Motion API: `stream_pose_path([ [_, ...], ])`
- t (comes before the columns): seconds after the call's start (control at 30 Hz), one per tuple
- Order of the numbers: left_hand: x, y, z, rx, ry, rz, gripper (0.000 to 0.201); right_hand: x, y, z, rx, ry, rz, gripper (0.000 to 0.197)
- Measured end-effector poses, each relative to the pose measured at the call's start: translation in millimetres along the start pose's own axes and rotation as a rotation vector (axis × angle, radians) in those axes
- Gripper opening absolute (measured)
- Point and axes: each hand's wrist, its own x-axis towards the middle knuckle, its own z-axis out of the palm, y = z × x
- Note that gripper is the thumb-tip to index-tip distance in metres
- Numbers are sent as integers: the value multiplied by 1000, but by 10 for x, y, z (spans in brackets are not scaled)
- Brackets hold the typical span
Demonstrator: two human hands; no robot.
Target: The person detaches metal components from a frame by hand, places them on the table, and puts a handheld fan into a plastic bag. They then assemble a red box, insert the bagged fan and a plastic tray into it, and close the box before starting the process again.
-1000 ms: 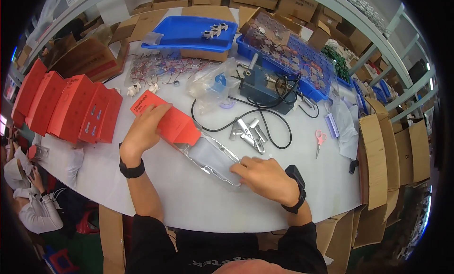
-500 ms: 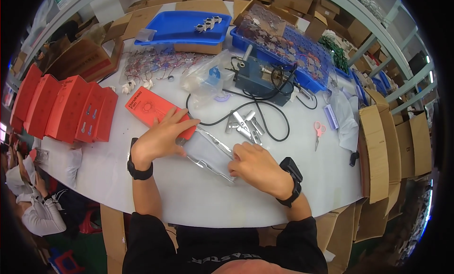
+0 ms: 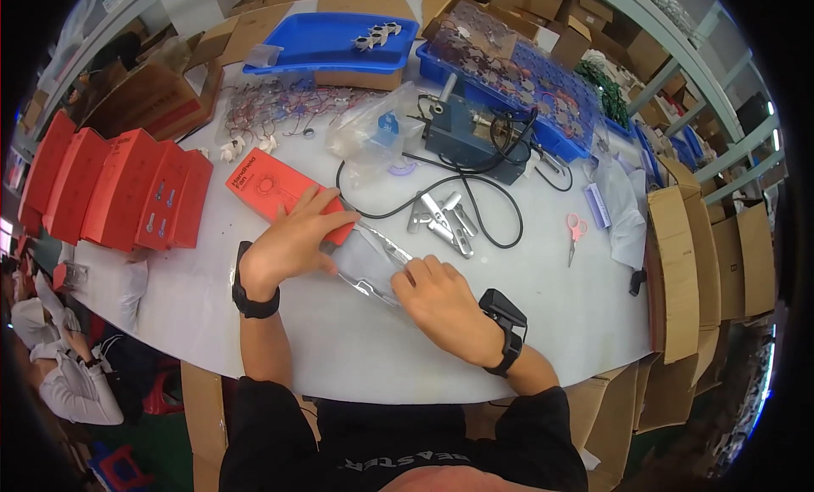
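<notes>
Counter [image 3: 365,356]: white top, carrying the machine [image 3: 458,140] toward its far side.
Cardboard boxes [image 3: 674,271]: opened, well to the right of the machine, flaps standing up.
Loaded tray [image 3: 561,144]: blue, just behind the machine and reaching out to its right, with many small parts spread over it.
Far tray [image 3: 322,44]: blue, behind the machine and to its left.
Row of red boxes [image 3: 119,187]: standing side by side, well to the left of the machine.
Loose bag [image 3: 373,140]: clear, crumpled, just left of the machine.
Red box [image 3: 267,182]: lying on the counter, left of the machine and nearer the person.
Left hand [image 3: 292,237]: clamped across the red box's near end, fingers spread over the top, thumb at the near edge.
Right hand [image 3: 441,301]: nearer the person than the machine, fingers bent together on the clear plastic.
Clear plastic [image 3: 363,259]: nearer than the machine and to its left, running from the red box's end to the right hand; whether the box end sits inside cannot be told.
Silver parts [image 3: 445,225]: piled loosely in front of the machine.
Scissors [image 3: 577,227]: pink handles, right of the machine and nearer the person.
White pieces [image 3: 377,36]: lined up in the far tray, beyond the machine.
</notes>
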Motion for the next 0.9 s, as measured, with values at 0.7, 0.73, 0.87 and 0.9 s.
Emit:
stream_pose_path([
  [0.7, -46, 257, -132, -26, 244, 69, 103, -20, 290, -542, 1087, 554, 407, 13],
  [0.73, -32, 318, -159, -21, 242, 74, 103, -20, 328, -535, 1088, 562, 408, 13],
  [0.87, 146, 625, -82, -200, 213, 460, 104, -17, 456, -467, 1359, 422, 432, 18],
  [0.9, 227, 623, -12, -263, 191, 486, 101, 3, 461, -448, 1471, 407, 436, 19],
])
